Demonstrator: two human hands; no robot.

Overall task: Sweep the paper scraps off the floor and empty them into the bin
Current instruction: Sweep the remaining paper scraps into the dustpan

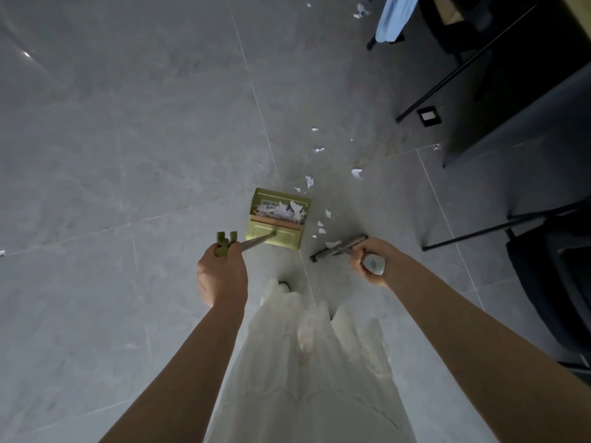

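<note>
A green long-handled dustpan stands on the grey tiled floor with several white paper scraps inside it. My left hand grips the green top of its handle. My right hand grips the pale top of a broom handle. The dark broom head lies on the floor just right of the dustpan. Loose paper scraps lie beside the pan, and others trail away to the upper right. No bin is in view.
Black chair and table legs stand at the upper right, another chair at the right edge. A black floor socket sits near them. More scraps lie far off beside a blue cloth. My white skirt hangs below.
</note>
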